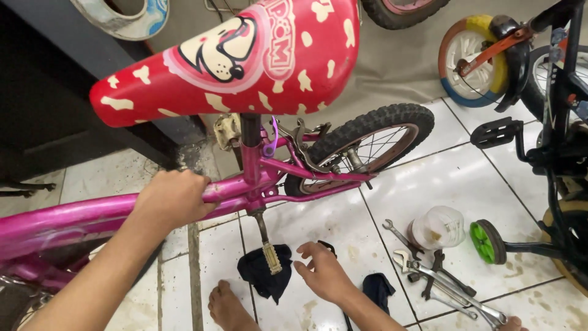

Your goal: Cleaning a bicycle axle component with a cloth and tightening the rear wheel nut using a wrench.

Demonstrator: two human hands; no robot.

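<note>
1. Our left hand (173,197) is clamped around the pink bike frame (73,219), left of the seat post.
2. Our right hand (323,271) hovers open, fingers spread, right of the pedal (272,257) and dark rag (260,274), holding nothing.
3. Wrenches (429,276) lie on the floor to the right.

The pink bike's front (37,245) is running off the left edge, so no handlebars showing. The black bike (560,110) is getting cropped at the right. The wrench pile (447,285) at lower right is overlapping, hard to count.
</note>
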